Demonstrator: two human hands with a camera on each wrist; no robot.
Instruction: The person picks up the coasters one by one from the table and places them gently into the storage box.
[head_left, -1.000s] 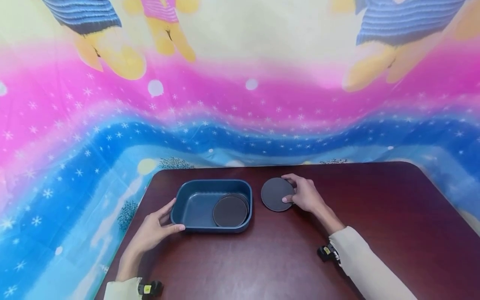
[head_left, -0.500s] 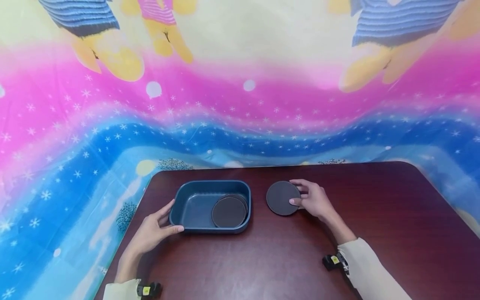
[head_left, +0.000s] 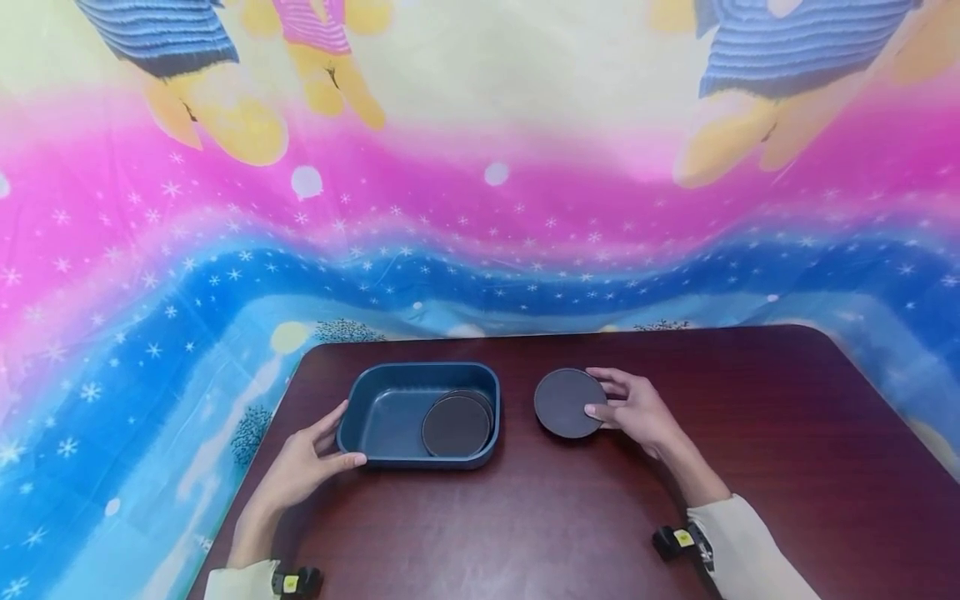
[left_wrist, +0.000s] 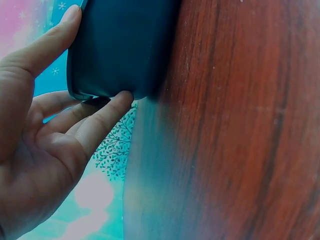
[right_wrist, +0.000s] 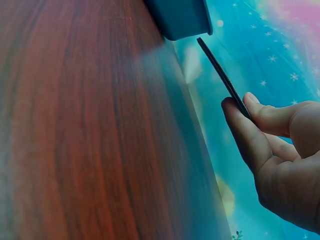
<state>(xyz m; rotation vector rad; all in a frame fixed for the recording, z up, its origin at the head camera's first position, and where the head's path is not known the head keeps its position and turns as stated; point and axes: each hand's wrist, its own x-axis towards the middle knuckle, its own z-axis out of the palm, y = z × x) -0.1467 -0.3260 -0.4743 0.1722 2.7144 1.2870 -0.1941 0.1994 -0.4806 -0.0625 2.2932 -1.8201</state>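
A dark blue rectangular box with rounded corners (head_left: 386,421) stands on the table at left of centre in the head view. My left hand (head_left: 296,467) grips its left end, the thumb on the rim at the near corner and the fingers along the side. Dark brown round coasters (head_left: 454,427) lie overlapping inside, at the box's right end. To the right of the box, my right hand (head_left: 637,412) pinches another round coaster (head_left: 562,404) by its right edge between thumb and fingers. The right wrist view shows this coaster (right_wrist: 220,75) edge-on, thin and raised above the tabletop.
The reddish-brown wood-grain table (head_left: 510,525) has rounded far corners. Behind it hangs a patterned cloth (head_left: 480,217) in pink, blue and cream. A small black wrist camera (head_left: 675,542) is strapped at the right sleeve, with a similar one (head_left: 298,582) at the left.
My right hand has drawn the coaster a little to the right and nearer, away from the box. The left hand stays on the box.
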